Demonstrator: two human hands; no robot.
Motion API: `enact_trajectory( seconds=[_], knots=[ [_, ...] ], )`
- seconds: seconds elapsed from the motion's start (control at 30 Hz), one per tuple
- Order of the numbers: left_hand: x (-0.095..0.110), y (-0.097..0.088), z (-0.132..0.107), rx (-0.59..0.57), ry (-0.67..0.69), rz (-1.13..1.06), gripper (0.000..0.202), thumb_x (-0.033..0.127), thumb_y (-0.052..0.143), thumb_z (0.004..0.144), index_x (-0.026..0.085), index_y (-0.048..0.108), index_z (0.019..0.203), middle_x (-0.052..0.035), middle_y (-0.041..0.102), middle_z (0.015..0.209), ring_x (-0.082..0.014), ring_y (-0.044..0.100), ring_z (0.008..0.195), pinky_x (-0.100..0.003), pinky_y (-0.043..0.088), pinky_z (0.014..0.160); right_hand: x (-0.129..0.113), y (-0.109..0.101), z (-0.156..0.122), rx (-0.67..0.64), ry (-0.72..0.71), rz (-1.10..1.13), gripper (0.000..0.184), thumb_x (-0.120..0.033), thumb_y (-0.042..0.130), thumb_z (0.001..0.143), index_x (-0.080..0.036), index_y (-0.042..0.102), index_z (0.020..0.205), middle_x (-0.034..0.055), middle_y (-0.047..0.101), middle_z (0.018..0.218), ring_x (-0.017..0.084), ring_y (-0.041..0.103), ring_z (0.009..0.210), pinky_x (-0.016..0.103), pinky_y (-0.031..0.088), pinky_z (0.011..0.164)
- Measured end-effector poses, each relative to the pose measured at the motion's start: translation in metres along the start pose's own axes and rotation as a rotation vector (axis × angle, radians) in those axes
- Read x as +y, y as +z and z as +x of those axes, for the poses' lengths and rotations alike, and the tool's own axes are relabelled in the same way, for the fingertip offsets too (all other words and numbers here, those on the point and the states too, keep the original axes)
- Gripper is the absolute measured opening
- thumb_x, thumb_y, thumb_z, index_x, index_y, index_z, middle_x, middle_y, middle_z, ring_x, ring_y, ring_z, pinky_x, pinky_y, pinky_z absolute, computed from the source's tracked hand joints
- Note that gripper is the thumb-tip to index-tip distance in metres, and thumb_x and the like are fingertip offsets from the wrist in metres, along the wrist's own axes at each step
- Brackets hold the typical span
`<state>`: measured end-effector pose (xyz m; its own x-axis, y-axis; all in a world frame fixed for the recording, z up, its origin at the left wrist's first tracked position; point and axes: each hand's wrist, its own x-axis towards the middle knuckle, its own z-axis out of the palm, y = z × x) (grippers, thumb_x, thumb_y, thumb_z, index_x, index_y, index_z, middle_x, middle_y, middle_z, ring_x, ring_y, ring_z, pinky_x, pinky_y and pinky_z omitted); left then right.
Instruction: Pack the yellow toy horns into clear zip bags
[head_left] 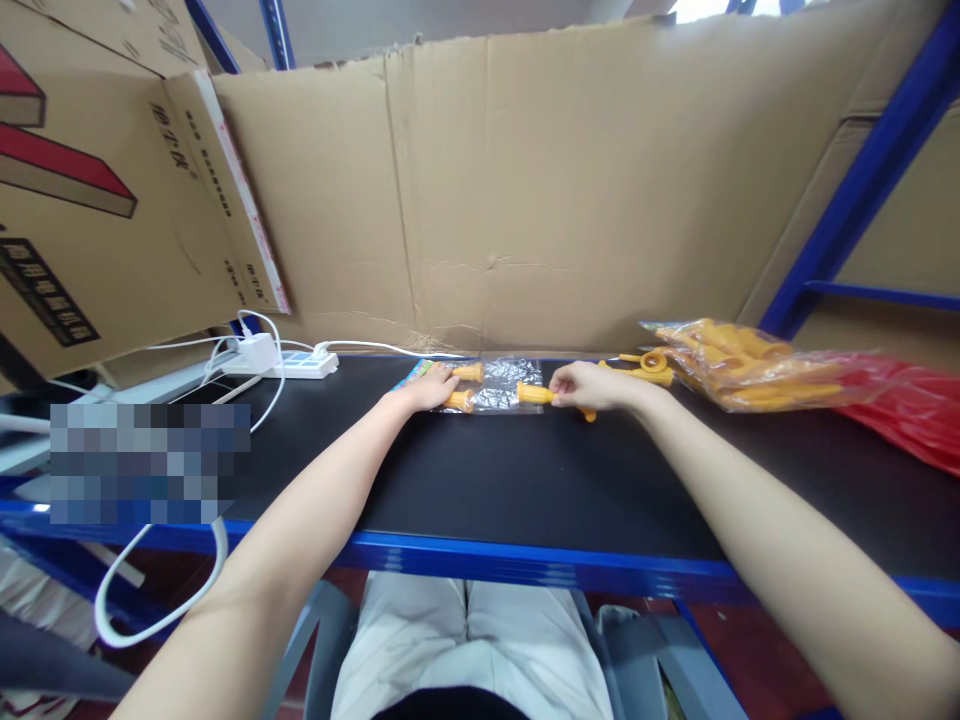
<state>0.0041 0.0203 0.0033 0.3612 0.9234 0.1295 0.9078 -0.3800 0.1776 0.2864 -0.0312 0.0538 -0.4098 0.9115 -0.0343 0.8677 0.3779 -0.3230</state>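
Note:
A clear plastic bag (495, 385) with a colourful printed end lies flat on the black table top. My left hand (431, 388) bears down on its left end, with the fingers closed over the bag and the yellow-orange plastic pieces (469, 372) there. At the bag's right end, my right hand (583, 385) pinches another yellow-orange plastic piece (532, 393), whose wider end points left over or into the bag; I cannot tell which. One more small orange part (589, 412) shows just below my right hand. Loose orange parts (651, 365) lie to the right of this hand.
Farther right sits a large clear bag of orange parts (739, 365), beside red plastic wrapping (911, 405). A white power strip (300, 363) with cables is at the back left. Cardboard (525, 200) walls the back; a blue rail (480, 557) edges the table's front.

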Motion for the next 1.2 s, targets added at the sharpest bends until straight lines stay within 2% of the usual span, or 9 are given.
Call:
enact_trajectory(
  seconds=[0.13,0.23,0.33,0.43,0.6,0.77,1.03,1.2],
  knots=[
    [0.012,0.001,-0.002,-0.024,0.017,-0.017,0.056,0.043,0.017,0.087,0.014,0.038,0.128,-0.0076,0.032,0.139,-0.0206,0.024,0.13,-0.031,0.018,0.105,-0.008,0.008,0.003,0.037,-0.046,-0.006,0.015,-0.027,0.057,0.07,-0.015,0.061,0.08,0.0046,0.065,0.079,0.015,0.059,0.072,0.023,0.042,0.061],
    [0.02,0.002,-0.003,-0.047,0.075,-0.035,0.057,0.043,0.016,0.086,0.012,0.034,0.131,-0.0081,0.029,0.141,-0.019,0.022,0.13,-0.03,0.019,0.105,-0.013,0.008,0.004,0.112,-0.019,-0.117,0.018,-0.03,0.057,0.071,-0.018,0.063,0.082,0.0038,0.066,0.083,0.017,0.059,0.076,0.027,0.041,0.066],
    [0.023,0.002,-0.003,-0.062,0.11,-0.038,0.057,0.043,0.015,0.086,0.014,0.03,0.134,-0.0068,0.025,0.142,-0.019,0.019,0.131,-0.032,0.018,0.105,-0.018,0.007,0.002,0.189,0.011,-0.245,0.017,-0.03,0.055,0.072,-0.02,0.064,0.083,0.003,0.066,0.085,0.02,0.058,0.081,0.033,0.037,0.076],
    [0.025,0.0,-0.006,-0.056,0.091,-0.038,0.055,0.045,0.017,0.086,0.019,0.031,0.133,-0.0067,0.031,0.14,-0.0212,0.025,0.129,-0.035,0.022,0.103,-0.02,0.005,0.001,0.226,0.025,-0.285,0.016,-0.028,0.053,0.073,-0.019,0.064,0.081,0.0036,0.066,0.085,0.021,0.058,0.083,0.036,0.034,0.08],
    [0.031,-0.004,-0.012,-0.007,0.115,-0.125,0.049,0.043,0.012,0.089,0.022,0.045,0.118,-0.0045,0.049,0.12,-0.0191,0.039,0.115,-0.033,0.03,0.097,-0.021,0.007,0.001,0.249,0.046,-0.297,0.017,-0.027,0.052,0.073,-0.019,0.063,0.081,0.004,0.066,0.085,0.022,0.058,0.084,0.035,0.034,0.078],
    [0.035,0.001,-0.01,-0.005,0.207,-0.139,0.043,0.039,0.012,0.09,0.021,0.051,0.096,-0.0039,0.052,0.109,-0.0184,0.037,0.113,-0.033,0.029,0.097,-0.025,0.008,0.0,0.269,0.084,-0.293,0.017,-0.026,0.052,0.072,-0.018,0.064,0.079,0.0041,0.067,0.083,0.021,0.058,0.081,0.033,0.036,0.074],
    [0.037,-0.001,-0.011,0.019,0.228,-0.192,0.04,0.038,0.015,0.091,0.019,0.049,0.088,-0.0053,0.055,0.102,-0.0181,0.044,0.104,-0.033,0.031,0.093,-0.022,0.013,0.005,0.27,0.162,-0.282,0.017,-0.029,0.054,0.071,-0.022,0.068,0.078,0.0042,0.067,0.072,0.023,0.059,0.083,0.039,0.034,0.079],
    [0.04,-0.003,-0.014,0.038,0.201,-0.228,0.041,0.04,0.017,0.091,0.018,0.052,0.089,-0.006,0.057,0.103,-0.0194,0.046,0.104,-0.033,0.032,0.092,-0.02,0.025,0.011,0.278,0.184,-0.104,0.018,-0.032,0.058,0.07,-0.025,0.07,0.081,0.0024,0.068,0.083,0.021,0.059,0.085,0.034,0.038,0.077]
  ],
)
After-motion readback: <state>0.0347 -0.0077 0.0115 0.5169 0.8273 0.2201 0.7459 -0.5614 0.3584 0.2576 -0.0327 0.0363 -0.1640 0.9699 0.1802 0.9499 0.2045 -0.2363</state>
